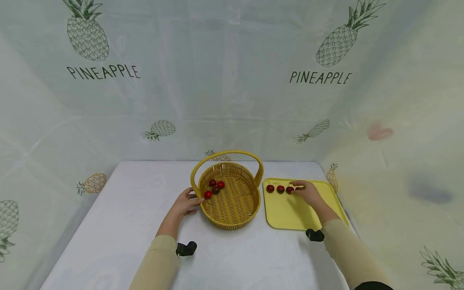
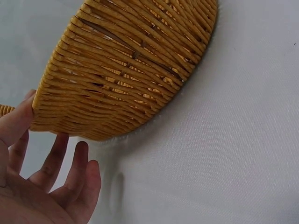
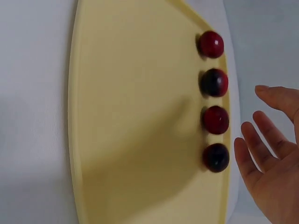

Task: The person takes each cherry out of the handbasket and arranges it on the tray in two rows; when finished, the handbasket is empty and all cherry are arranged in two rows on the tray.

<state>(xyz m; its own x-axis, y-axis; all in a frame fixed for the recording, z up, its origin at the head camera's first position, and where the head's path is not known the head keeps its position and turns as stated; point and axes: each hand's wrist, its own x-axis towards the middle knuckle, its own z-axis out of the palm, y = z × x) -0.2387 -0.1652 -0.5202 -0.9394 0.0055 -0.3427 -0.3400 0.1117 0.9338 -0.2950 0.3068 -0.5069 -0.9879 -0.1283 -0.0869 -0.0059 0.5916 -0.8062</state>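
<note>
A yellow wicker basket (image 1: pixel 232 219) with a tall arched handle stands mid-table, and several dark red cherries (image 1: pixel 215 189) lie at its left side inside. My left hand (image 1: pixel 185 203) grips its left rim near the handle's foot. In the left wrist view, the thumb of that hand (image 2: pixel 42 179) lies against the basket's woven side (image 2: pixel 112 79) while the other fingers spread below. On the yellow tray (image 1: pixel 286 213), several more cherries (image 3: pixel 216 120) line up in a row along the far edge. Over the row's right end hovers my right hand (image 1: pixel 307 193), fingers apart and holding nothing.
A white cloth (image 1: pixel 119 233) covers the table around the basket and tray. Behind the table and on both sides hangs a pale curtain (image 1: pixel 224 88) with pineapple prints. The basket handle (image 1: pixel 228 152) arches high over the basket's opening.
</note>
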